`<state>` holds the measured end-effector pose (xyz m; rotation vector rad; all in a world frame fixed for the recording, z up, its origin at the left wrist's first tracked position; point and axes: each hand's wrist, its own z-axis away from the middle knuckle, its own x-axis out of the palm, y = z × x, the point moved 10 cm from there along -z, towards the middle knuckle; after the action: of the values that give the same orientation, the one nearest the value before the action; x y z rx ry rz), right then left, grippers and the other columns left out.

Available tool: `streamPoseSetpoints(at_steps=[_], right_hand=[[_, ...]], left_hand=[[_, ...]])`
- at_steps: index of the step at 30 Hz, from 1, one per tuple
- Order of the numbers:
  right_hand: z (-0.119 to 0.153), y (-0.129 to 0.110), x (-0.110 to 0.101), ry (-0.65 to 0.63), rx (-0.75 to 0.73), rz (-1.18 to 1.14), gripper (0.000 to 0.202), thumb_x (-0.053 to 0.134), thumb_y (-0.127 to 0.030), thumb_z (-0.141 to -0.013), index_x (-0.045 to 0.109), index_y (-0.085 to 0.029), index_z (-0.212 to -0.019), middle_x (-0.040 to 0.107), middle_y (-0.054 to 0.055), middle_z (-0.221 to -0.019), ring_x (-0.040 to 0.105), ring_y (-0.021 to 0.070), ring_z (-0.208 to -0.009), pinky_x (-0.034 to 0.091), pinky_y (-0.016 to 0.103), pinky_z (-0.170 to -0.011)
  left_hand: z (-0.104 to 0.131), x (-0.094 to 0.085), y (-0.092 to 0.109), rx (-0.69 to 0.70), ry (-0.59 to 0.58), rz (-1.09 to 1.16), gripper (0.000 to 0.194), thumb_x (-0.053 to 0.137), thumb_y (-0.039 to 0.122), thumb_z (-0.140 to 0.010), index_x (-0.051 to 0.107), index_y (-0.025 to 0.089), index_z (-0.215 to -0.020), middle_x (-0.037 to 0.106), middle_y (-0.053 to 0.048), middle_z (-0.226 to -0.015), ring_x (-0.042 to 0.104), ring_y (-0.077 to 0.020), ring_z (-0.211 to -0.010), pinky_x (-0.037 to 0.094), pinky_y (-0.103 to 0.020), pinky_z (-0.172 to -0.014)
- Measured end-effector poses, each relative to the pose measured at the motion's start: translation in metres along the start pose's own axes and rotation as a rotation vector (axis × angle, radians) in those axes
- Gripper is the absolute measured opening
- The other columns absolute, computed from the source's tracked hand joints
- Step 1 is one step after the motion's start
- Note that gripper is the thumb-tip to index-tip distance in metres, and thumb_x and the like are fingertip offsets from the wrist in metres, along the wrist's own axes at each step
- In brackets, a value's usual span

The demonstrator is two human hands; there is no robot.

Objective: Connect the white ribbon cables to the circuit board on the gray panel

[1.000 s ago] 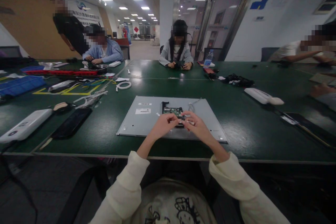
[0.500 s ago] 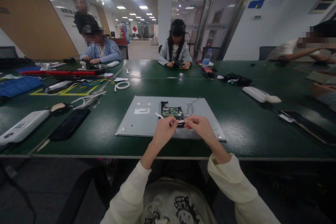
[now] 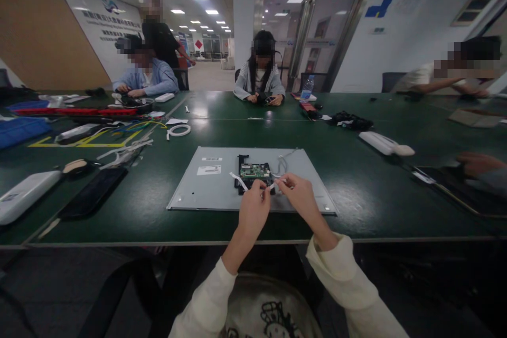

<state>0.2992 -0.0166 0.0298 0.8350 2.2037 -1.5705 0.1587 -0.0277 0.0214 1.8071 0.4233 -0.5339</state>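
Over a grey metal panel (image 3: 209, 193) lying flat on the table, both my hands pinch a white flat strip (image 3: 238, 181) that looks like a ribbon cable. My left hand (image 3: 253, 210) is closed on its middle, and one end sticks out to the left. A short stretch of the strip spans to my right hand (image 3: 300, 195), whose thumb and fingers are pressed together on it. Behind my fingers a green circuit board (image 3: 253, 170) sits on a black bracket (image 3: 242, 161), partly hidden by my left hand. Grey wires (image 3: 282, 162) lie right of the board.
A black phone (image 3: 93, 193), a white device (image 3: 29, 195) and loose white strips (image 3: 127, 150) lie to the left. A coiled white cable (image 3: 179, 131) lies beyond the panel. At right are a white device (image 3: 384, 143) and a dark tablet-like object (image 3: 455, 190). Other people sit around the table.
My left hand has shifted slightly towards me, and more of the strip shows to its left. The camera view has turned slightly right. A standing person at the back has moved right.
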Motion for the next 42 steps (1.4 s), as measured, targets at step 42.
streamPoseSetpoints(at_steps=[42], right_hand=[[-0.006,0.008,0.020,-0.092,-0.066,0.242,0.016,0.047,-0.023,-0.081,0.063,-0.019,-0.081,0.066,0.004,-0.079,0.059,0.0161,-0.071,0.042,0.025,-0.067]], left_hand=[[-0.002,0.012,0.000,-0.106,-0.078,-0.617,0.028,0.035,0.029,-0.089,0.059,0.015,-0.086,0.065,-0.010,-0.074,0.064,-0.0225,-0.072,0.044,-0.028,-0.062]])
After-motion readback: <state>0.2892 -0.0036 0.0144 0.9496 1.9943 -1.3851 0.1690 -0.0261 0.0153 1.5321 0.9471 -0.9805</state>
